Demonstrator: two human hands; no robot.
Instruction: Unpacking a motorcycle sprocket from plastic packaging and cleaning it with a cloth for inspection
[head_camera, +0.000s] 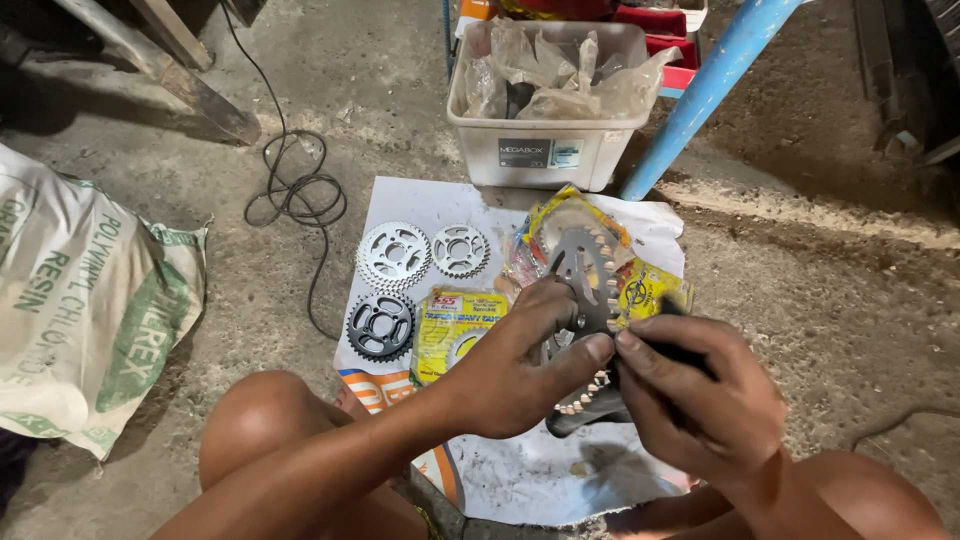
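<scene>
Sitting on the bare concrete floor (820, 300), the person works over a white paper sheet (420, 200) spread between the knees. Far left: a white woven sack with green print (80, 300), slumped on the floor. Next, a coil of black cable (295, 190). On the sheet's left part lie two silver toothed steel sprockets (393, 255) (460, 250) side by side, with a black toothed sprocket (380, 326) just below them and a flat yellow printed packet (455, 325) beside that. Behind the sheet stands a white plastic tub stuffed with clear bags (545, 150), and a blue painted post (710, 85) leans past its right side.

Centre: the left hand (510, 375) has its fingers (590, 350) closed on a large dark grey steel sprocket (590, 275), held upright above the sheet, its lower teeth showing under the hands. The right hand (700, 400) is closed too, pinching at the same sprocket, fingertip to fingertip with the left; it may also hold a small dark object, too hidden to tell. A crumpled yellow plastic wrapper (645, 290) sits just behind the sprocket.

Step in hand, as I judge it: unpacking and checking the big sprocket. Next move likely calls for a steady two-handed hold and free space on the sheet near the others.
</scene>
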